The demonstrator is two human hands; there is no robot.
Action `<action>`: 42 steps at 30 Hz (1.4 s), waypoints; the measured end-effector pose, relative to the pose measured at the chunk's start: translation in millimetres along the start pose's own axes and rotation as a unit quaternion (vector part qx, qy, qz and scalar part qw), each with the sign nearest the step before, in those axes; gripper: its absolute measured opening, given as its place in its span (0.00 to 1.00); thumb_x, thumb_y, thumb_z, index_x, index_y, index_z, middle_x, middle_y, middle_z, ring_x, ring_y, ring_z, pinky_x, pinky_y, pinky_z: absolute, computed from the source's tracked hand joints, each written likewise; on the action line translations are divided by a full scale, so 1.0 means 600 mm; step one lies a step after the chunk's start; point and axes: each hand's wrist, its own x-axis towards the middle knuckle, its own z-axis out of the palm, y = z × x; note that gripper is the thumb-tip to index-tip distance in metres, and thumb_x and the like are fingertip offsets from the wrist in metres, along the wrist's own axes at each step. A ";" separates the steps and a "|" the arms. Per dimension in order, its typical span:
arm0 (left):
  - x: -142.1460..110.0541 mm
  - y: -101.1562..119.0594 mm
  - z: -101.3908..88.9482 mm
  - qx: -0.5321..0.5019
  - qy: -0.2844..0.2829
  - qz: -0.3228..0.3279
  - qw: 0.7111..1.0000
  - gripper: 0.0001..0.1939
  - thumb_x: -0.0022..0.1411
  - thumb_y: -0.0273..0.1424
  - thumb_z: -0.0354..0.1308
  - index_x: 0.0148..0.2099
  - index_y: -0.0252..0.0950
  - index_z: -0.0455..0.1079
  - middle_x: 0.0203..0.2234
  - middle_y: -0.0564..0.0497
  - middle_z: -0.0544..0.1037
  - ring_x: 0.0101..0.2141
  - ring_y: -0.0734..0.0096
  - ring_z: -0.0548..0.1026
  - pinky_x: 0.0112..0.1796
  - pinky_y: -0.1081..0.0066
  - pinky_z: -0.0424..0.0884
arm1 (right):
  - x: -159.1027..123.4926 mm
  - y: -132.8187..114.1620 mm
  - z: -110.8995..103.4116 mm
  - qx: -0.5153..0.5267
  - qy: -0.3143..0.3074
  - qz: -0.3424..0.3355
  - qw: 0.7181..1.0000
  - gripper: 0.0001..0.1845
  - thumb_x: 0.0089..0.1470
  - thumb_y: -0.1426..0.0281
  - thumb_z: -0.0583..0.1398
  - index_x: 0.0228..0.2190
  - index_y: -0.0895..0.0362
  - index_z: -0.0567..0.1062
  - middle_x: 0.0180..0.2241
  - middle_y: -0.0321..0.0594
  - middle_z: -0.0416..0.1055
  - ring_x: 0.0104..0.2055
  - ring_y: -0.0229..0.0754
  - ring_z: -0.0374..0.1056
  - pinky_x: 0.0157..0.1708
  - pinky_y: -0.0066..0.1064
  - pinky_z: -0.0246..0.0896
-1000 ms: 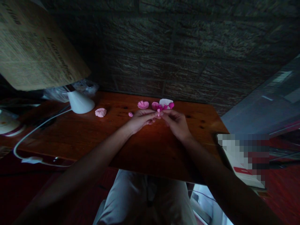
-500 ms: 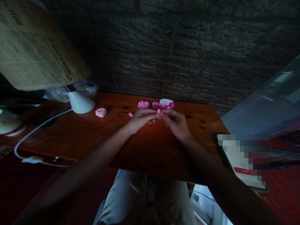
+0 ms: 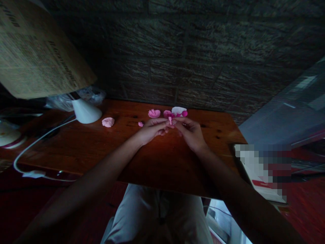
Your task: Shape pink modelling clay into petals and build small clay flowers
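Observation:
A small pink piece of what looks like modelling clay point(image 3: 170, 120) is pinched between the fingertips of my left hand point(image 3: 154, 130) and my right hand point(image 3: 190, 132). Both hands meet above the wooden table, thumbs toward each other. Just beyond them lie a ridged pink lump point(image 3: 154, 113), a darker pink piece point(image 3: 167, 114), a flat white piece point(image 3: 179, 110) and a small magenta ball point(image 3: 184, 114). Left of my left hand sits a little pink bit point(image 3: 141, 124), and farther left a pale pink lump point(image 3: 108, 122).
A lamp with a white base point(image 3: 87, 112) and a printed paper shade point(image 3: 45, 57) stands at the left, its white cord point(image 3: 38, 139) hanging over the wooden table point(image 3: 83, 149). Behind rises a dark stone wall point(image 3: 162, 67). A partly blurred-out flat object point(image 3: 265, 189) lies at the right edge.
The pink piece at my fingertips appears slightly longer and thinner in shape. Both hands stay together in nearly the same place; the whole view has shifted slightly.

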 end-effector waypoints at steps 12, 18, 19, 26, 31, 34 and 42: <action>-0.003 0.003 0.004 0.002 -0.006 -0.020 1.000 0.14 0.53 0.39 0.75 0.38 0.35 0.83 0.34 0.48 0.82 0.29 0.79 0.70 0.29 0.75 0.63 | -0.001 -0.001 0.004 0.022 -0.008 0.002 1.000 0.12 0.51 0.57 0.70 0.33 0.51 0.83 0.28 0.35 0.77 0.29 0.37 0.67 0.28 0.31 0.61; -0.004 0.005 0.007 -0.013 -0.021 -0.020 0.999 0.15 0.55 0.39 0.74 0.39 0.34 0.82 0.35 0.46 0.82 0.29 0.78 0.71 0.30 0.74 0.64 | -0.002 0.001 0.001 0.007 -0.006 0.007 1.000 0.13 0.55 0.56 0.68 0.35 0.53 0.83 0.27 0.35 0.75 0.23 0.34 0.60 0.24 0.30 0.56; -0.004 0.005 0.007 -0.015 -0.022 -0.021 0.999 0.15 0.55 0.39 0.74 0.39 0.34 0.82 0.34 0.47 0.82 0.29 0.78 0.71 0.30 0.74 0.64 | -0.002 0.001 0.001 0.009 -0.006 0.005 1.000 0.14 0.55 0.56 0.68 0.35 0.53 0.83 0.27 0.35 0.75 0.23 0.34 0.59 0.24 0.30 0.56; -0.001 0.002 0.004 -0.009 -0.020 -0.023 0.999 0.16 0.55 0.40 0.73 0.37 0.32 0.81 0.33 0.47 0.82 0.28 0.78 0.70 0.31 0.74 0.64 | -0.001 0.001 0.004 0.021 -0.005 0.011 1.000 0.15 0.50 0.56 0.70 0.34 0.54 0.83 0.27 0.34 0.76 0.26 0.35 0.65 0.28 0.30 0.61; 0.000 -0.001 0.002 -0.008 -0.017 -0.016 1.000 0.14 0.56 0.38 0.72 0.38 0.32 0.81 0.34 0.47 0.82 0.29 0.78 0.71 0.31 0.74 0.64 | -0.002 -0.001 0.005 0.027 -0.001 0.017 0.999 0.14 0.50 0.57 0.70 0.34 0.54 0.83 0.27 0.34 0.77 0.25 0.34 0.64 0.27 0.30 0.61; 0.000 -0.002 0.002 -0.013 -0.013 -0.017 1.000 0.12 0.57 0.37 0.71 0.37 0.32 0.81 0.32 0.48 0.82 0.29 0.78 0.71 0.30 0.74 0.64 | -0.002 -0.002 0.007 0.034 -0.002 0.008 0.999 0.12 0.50 0.59 0.70 0.33 0.54 0.83 0.26 0.33 0.77 0.24 0.34 0.64 0.27 0.30 0.60; 0.001 0.001 0.003 -0.033 -0.010 -0.030 0.999 0.11 0.57 0.34 0.70 0.38 0.32 0.81 0.33 0.46 0.83 0.28 0.77 0.72 0.30 0.74 0.64 | -0.003 -0.002 0.006 0.028 -0.007 -0.001 1.000 0.11 0.52 0.59 0.69 0.34 0.53 0.83 0.25 0.32 0.75 0.24 0.34 0.64 0.27 0.30 0.61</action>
